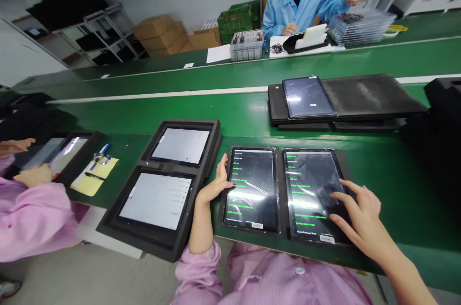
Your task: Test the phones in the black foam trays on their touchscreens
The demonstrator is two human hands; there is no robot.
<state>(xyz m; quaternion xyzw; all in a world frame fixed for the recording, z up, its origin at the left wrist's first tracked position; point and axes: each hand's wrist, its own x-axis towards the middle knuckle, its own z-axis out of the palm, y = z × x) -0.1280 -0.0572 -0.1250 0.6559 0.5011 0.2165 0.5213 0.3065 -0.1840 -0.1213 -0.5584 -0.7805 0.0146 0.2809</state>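
Note:
Two tablets lie side by side on a dark pad at the bench's front edge. Each screen is black with a list of green test names. Beside the left tablet [252, 194] is my left hand [215, 182], its fingers stretched out and its thumb over the left edge of the screen. Over the right part of the right tablet [309, 185] hovers or rests my right hand [362, 211], fingers spread and holding nothing. Whether those fingertips touch the glass I cannot tell. A label sits at the lower edge of each tablet.
Left of me a black foam tray [144, 175] holds two tablets with white screens. Behind, another tablet [308, 97] rests on stacked black foam [370, 93]. A co-worker in pink sits at left near yellow paper [91, 182] and pens; another person in blue [275, 9] works across the bench.

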